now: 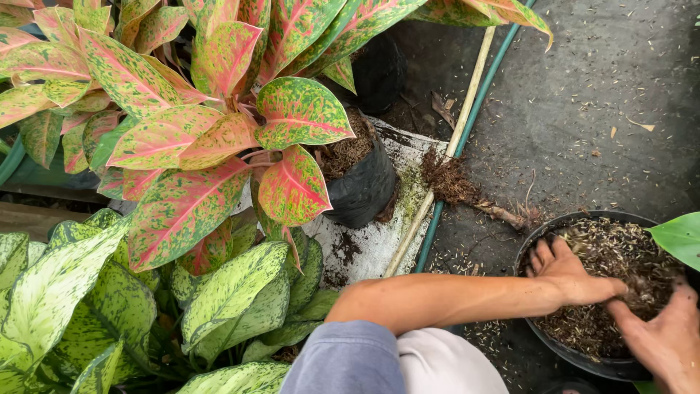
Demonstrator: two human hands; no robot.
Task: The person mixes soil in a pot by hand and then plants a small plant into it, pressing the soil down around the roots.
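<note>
Both palms down in the black pot (543,332) at lower right, left hand (569,273) spread flat on the mix (605,252), right hand (667,339) just beside, fingers loosely curled in, equally near.

The person's left hand (565,273) and right hand (663,335) press into husky brown potting mix inside a round black plastic pot (554,343) on dark wet concrete. Just left lie a green hose (467,124) and a pale bamboo stick (459,131). A pink-and-green leafed plant (219,131) sits in a black grow bag (364,186), beside a clump of loose roots (452,179).
</note>
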